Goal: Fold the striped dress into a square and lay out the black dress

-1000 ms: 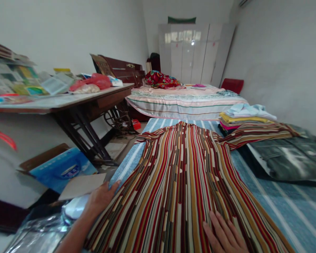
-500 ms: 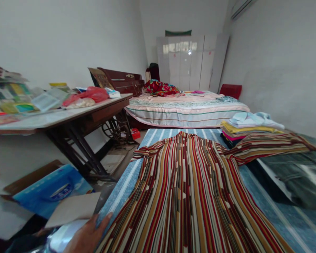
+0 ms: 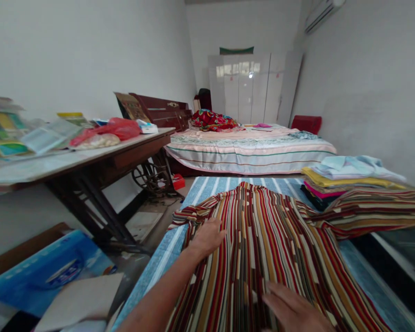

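Observation:
A long-sleeved striped shirt in red, brown, tan and cream lies spread out, collar away from me, on a blue striped cover. One sleeve reaches out to the right beside a folded pile; the other is bunched at the left shoulder. My left hand is on the shirt just below that left shoulder, its fingers curled down against the fabric. Low over the shirt's middle, my right hand has its fingers stretched out, a little blurred; whether it touches the cloth I cannot tell.
Folded clothes are stacked at the right. A sewing-machine table with bags and boxes stands at the left, above a blue carton. Behind are a bed and a white wardrobe.
My left hand has moved from the cover's near left edge forward onto the shirt's left shoulder area. My right hand has come into view at the bottom. The view has shifted slightly.

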The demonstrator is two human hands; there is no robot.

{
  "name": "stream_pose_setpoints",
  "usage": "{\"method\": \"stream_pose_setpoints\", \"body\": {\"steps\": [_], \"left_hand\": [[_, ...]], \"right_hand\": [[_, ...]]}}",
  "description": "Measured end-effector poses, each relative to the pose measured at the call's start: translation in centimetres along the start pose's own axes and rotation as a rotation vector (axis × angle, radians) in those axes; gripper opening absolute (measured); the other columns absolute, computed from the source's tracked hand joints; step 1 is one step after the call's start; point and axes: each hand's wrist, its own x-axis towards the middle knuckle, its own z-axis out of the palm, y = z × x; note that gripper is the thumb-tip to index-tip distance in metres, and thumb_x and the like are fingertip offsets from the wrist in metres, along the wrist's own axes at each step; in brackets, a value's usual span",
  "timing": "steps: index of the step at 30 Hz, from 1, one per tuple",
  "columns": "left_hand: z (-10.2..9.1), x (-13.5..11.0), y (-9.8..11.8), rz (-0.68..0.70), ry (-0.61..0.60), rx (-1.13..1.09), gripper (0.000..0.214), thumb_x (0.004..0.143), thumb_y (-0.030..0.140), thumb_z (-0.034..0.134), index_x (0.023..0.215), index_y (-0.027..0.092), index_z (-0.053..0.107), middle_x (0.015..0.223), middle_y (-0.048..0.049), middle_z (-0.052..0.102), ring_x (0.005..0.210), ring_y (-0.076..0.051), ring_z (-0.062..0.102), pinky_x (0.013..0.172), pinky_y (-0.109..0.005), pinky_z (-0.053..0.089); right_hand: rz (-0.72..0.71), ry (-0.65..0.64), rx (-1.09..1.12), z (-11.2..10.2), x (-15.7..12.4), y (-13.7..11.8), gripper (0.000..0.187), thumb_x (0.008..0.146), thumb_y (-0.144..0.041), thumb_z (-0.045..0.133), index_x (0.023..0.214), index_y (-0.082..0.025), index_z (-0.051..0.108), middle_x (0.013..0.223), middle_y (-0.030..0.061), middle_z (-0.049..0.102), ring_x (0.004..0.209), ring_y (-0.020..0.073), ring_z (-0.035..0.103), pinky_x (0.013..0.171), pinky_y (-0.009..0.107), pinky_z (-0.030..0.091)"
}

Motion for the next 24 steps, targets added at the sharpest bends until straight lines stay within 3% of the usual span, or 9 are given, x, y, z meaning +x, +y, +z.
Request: {"method": "stream_pose_setpoints", "body": {"steps": [3,7,11,14,18,24], "left_hand": [[1.3,4.4,0.5,-0.027,0.012,0.023,0.025,0.087,0.026,0.041,0.098,0.014,0.060,0.107,-0.0113,0.062,0.101,-0.021,0.060,0.090,-0.030,0.044],[2.4,8.5,0.3,-0.079,0.043,0.051,0.028,0.088,0.020,0.036,0.101,0.012,0.059,0.108,-0.0134,0.062,0.101,-0.021,0.060,0.088,-0.031,0.045],[3.6,11.0,-0.1,-0.142,0.063,0.081,0.028,0.087,0.018,0.037,0.103,0.012,0.060,0.112,-0.0142,0.060,0.105,-0.022,0.057,0.091,-0.032,0.044],[4.6,12.0,-0.6,-0.179,0.082,0.100,0.029,0.086,0.021,0.040,0.108,0.013,0.058,0.121,-0.0137,0.056,0.113,-0.023,0.051,0.095,-0.036,0.042],[5.6,12.6,-1.4,-0.194,0.102,0.124,0.035,0.087,0.027,0.039,0.115,0.013,0.054,0.130,-0.0132,0.050,0.120,-0.024,0.045,0.099,-0.039,0.038],[5.7,13.7,-1.8,-0.217,0.139,0.172,0.033,0.086,0.028,0.040,0.108,0.012,0.058,0.114,-0.0141,0.058,0.107,-0.026,0.053,0.092,-0.042,0.042]], "right_hand": [[0.095,-0.070,0.141,-0.9,6.1,-1.7,0.031,0.082,-0.031,0.055,0.111,-0.023,0.064,0.122,0.0069,0.060,0.111,0.0234,0.057,0.095,0.037,0.046],[0.163,-0.108,0.196,1.4,10.9,-3.3,0.042,0.083,-0.039,0.056,0.119,-0.017,0.060,0.131,0.0112,0.053,0.125,0.0288,0.043,0.105,0.045,0.034],[0.063,-0.203,0.228,4.4,10.7,-3.2,0.063,0.082,-0.057,0.050,0.130,-0.016,0.051,0.142,0.0151,0.037,0.133,0.0336,0.028,0.108,0.053,0.025],[0.059,-0.241,0.250,5.2,10.4,-2.9,0.069,0.083,-0.062,0.045,0.134,-0.016,0.047,0.143,0.0168,0.032,0.133,0.0348,0.024,0.107,0.055,0.023],[0.085,-0.256,0.294,5.6,10.7,-2.9,0.071,0.084,-0.066,0.038,0.134,-0.016,0.047,0.142,0.0172,0.032,0.133,0.0347,0.023,0.107,0.056,0.020],[0.081,-0.238,0.290,6.7,10.8,-2.9,0.076,0.077,-0.071,0.043,0.131,-0.018,0.051,0.140,0.0177,0.035,0.131,0.0367,0.027,0.106,0.057,0.024]]}}
